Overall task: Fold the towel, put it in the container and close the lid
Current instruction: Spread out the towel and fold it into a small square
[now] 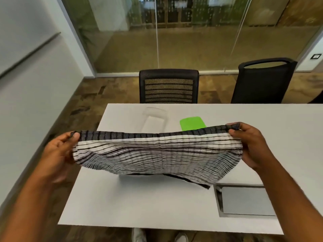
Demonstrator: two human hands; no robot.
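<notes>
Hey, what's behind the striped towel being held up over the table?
Behind the striped towel, a clear container and a green lid sit on the white table. The towel covers their near edges.

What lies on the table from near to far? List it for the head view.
Grey recessed panel → striped towel held up in left hand and right hand → green lid and clear container, at about the same depth.
</notes>
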